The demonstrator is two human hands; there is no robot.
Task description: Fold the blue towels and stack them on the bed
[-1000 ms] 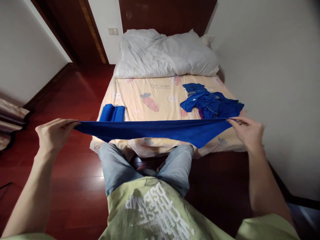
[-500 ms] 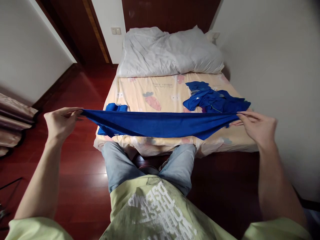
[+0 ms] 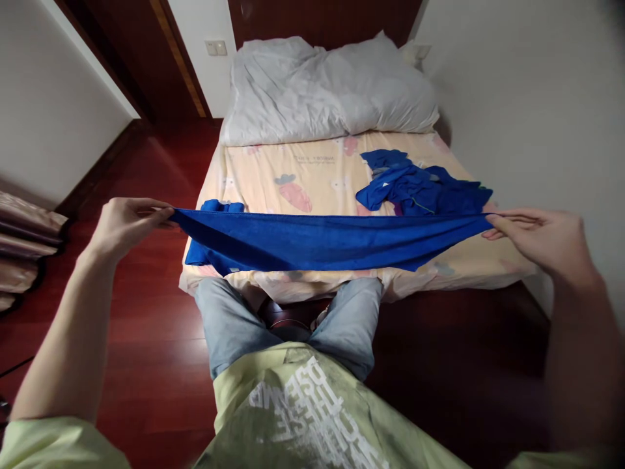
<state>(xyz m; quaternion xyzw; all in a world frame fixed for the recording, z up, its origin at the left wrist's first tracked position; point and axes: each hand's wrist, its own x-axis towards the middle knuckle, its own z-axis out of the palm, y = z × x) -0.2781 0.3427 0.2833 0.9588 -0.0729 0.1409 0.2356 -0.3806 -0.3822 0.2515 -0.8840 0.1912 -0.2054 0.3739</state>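
A blue cloth garment (image 3: 312,241) is stretched wide between my hands, above the near edge of the bed. Its upper edge runs nearly straight from one hand to the other, and the lower part hangs down; I cannot make out which kind of garment it is. My left hand (image 3: 129,225) pinches its left corner. The right corner is pinched by my right hand (image 3: 547,238). Partly hidden behind the left end lies folded blue clothing (image 3: 208,251). Behind the right end is a crumpled pile of blue clothes (image 3: 420,185).
The bed (image 3: 263,176) has a yellowish sheet with carrot prints. A bulky white quilt (image 3: 327,91) lies at its head, against a dark headboard (image 3: 327,19). A wall (image 3: 532,117) stands on the right, a curtain (image 3: 29,247) at the left.
My right hand has moved to the right, and my left hand slightly right and up. The blue garment has shifted right with them, still stretched. The camera view has tilted a little.
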